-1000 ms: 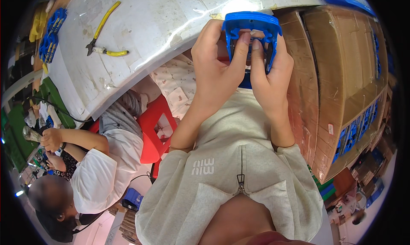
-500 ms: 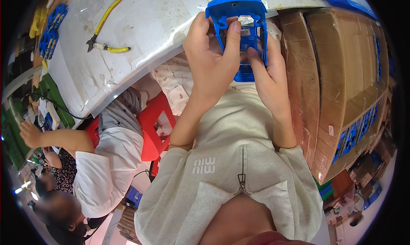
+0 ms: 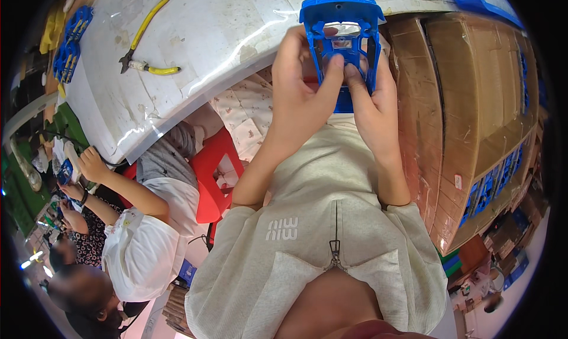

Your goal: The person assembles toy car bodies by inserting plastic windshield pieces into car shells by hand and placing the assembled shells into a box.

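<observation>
A blue plastic housing (image 3: pixel 343 9), hollow with cut-out windows, is held up between my two hands near the table's edge. My left hand (image 3: pixel 302 81) grips its left side, the thumb pressed on the inner middle part. Around the right side my right hand (image 3: pixel 376 93) is closed, and its thumb rests inside, close beside the left one. The fingers behind the housing are mostly hidden. On the white table to the left lie yellow-handled cutting pliers (image 3: pixel 142 43), jaws pointing down-left, touched by neither hand.
The worn white table (image 3: pixel 207 25) stretches to the left. Tall cardboard boxes (image 3: pixel 473 90) stand close at my right, one holding blue parts. A blue bin (image 3: pixel 491 2) is at the far right. At lower left a co-worker in a white shirt (image 3: pixel 142 250) sits near a red stool (image 3: pixel 213 179).
The housing has shifted slightly right in my hands. My left thumb has slid down from its upper part to its middle, nearer the right thumb. The co-worker's arm has moved.
</observation>
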`<state>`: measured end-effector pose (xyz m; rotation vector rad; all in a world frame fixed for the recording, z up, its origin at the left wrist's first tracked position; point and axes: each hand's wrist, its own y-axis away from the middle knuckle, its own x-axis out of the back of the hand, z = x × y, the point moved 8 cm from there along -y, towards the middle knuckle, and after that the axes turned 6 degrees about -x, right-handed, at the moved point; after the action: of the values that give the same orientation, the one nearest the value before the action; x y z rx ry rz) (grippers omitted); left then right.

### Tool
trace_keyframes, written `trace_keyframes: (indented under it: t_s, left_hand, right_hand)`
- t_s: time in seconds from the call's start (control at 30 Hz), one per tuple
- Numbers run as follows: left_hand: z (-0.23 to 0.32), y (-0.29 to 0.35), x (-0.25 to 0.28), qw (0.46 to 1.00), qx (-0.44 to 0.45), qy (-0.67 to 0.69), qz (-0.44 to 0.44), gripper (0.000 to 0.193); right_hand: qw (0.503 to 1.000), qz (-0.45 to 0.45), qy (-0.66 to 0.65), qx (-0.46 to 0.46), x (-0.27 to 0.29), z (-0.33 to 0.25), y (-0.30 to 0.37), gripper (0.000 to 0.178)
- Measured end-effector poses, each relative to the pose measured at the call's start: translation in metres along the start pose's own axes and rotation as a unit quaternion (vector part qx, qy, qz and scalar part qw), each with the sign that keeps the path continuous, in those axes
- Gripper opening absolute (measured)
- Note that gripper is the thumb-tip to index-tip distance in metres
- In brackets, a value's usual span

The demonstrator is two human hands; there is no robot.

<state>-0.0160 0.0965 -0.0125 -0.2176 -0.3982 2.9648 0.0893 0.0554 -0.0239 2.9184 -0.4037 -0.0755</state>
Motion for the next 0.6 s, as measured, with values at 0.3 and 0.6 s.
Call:
trace_keyframes:
  t_s: [0.3,0.6]
  left_hand:
    - [0.004,0.018,0.008,0.998,0.039,-0.039,0.007,0.072]
    - [0.072,-0.004,0.186,0.875,0.019,-0.43,0.221,0.054]
  right_hand:
    - [0.988,-0.017,0.134,0.08,-0.014,-0.015,-0.004,0.033]
    - [0.926,-0.252,0.122,0.255,-0.088,-0.051,0.027,0.062]
